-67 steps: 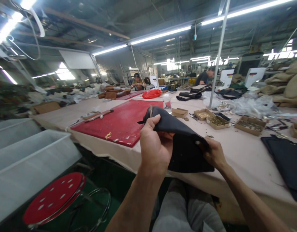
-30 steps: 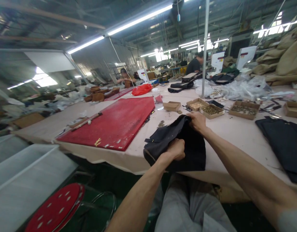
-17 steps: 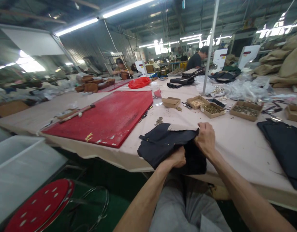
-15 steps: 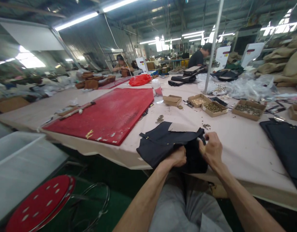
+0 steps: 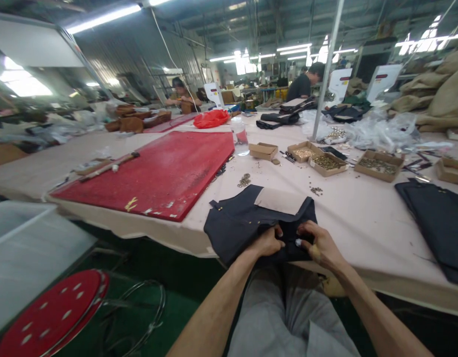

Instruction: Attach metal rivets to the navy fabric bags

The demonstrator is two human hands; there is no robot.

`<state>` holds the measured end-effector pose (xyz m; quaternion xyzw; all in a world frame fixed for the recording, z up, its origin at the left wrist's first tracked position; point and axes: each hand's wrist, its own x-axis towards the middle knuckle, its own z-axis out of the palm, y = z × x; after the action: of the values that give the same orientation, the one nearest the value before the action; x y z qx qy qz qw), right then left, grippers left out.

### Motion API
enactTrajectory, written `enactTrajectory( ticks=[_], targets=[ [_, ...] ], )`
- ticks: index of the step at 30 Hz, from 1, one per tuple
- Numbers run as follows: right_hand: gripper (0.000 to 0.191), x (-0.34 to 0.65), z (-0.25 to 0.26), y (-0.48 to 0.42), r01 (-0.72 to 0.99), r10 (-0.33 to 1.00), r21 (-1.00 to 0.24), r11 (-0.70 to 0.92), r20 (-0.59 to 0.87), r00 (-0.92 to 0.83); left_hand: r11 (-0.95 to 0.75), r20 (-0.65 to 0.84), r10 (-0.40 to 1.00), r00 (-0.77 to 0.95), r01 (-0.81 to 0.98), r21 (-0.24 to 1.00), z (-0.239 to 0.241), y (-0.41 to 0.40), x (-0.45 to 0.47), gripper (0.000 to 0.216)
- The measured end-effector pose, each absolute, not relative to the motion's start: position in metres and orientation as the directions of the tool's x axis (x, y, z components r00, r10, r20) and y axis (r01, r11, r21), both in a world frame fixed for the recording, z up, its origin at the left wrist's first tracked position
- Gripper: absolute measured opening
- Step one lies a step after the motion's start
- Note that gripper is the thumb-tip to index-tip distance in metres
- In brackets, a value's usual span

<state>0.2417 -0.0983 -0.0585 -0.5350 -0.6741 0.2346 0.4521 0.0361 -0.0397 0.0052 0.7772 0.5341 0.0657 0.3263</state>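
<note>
A black fabric piece [image 5: 232,215] with small brass-coloured studs and a beige patch [image 5: 276,200] lies at the table's front edge, partly hanging over it. My left hand [image 5: 269,242] grips a folded part of this fabric, its thumb and fingers bent. Close by on the right, my right hand [image 5: 320,243] pinches the same cloth with curled fingers; something white shows at its thumb tip. Both hands face each other across a dark fold, and whatever small part may sit between the fingertips is hidden. Several metal rings [image 5: 244,180] and a small heap of hardware [image 5: 316,190] lie beyond the fabric.
Left stands a red board [image 5: 158,173] with a hammer [image 5: 120,161] on it. Cardboard boxes of metal fittings [image 5: 328,163], a clear bottle [image 5: 239,136] and a metal pole [image 5: 327,74] are behind. More black fabric [image 5: 433,223] lies right. A red stool [image 5: 53,312] is lower left.
My right hand has moved left and down from the fabric's right edge, nearer my left hand. The beige patch now lies flatter and shows more. The view has shifted slightly.
</note>
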Motion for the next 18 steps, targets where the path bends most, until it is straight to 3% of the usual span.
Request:
enactTrajectory(
  ticks=[3,6,11,18],
  targets=[
    [0.019,0.241,-0.06,-0.1,0.496,0.929,-0.804,0.327,0.369,-0.014,-0.314,-0.168,0.86,0.482,0.759,0.57,-0.014,-0.044,0.031,0.036],
    [0.014,0.24,-0.059,-0.101,0.488,0.929,-0.807,0.334,0.369,-0.025,-0.363,-0.136,0.846,0.515,0.744,0.561,-0.021,-0.042,0.031,0.023],
    [0.012,0.243,-0.06,-0.1,0.497,0.931,-0.801,0.333,0.364,-0.037,-0.328,-0.144,0.866,0.48,0.76,0.562,-0.025,-0.033,0.039,0.017],
    [0.003,0.248,-0.064,-0.093,0.532,0.962,-0.815,0.232,0.274,0.001,-0.184,-0.187,0.875,0.447,0.663,0.725,-0.022,-0.028,0.051,0.014]
  ],
)
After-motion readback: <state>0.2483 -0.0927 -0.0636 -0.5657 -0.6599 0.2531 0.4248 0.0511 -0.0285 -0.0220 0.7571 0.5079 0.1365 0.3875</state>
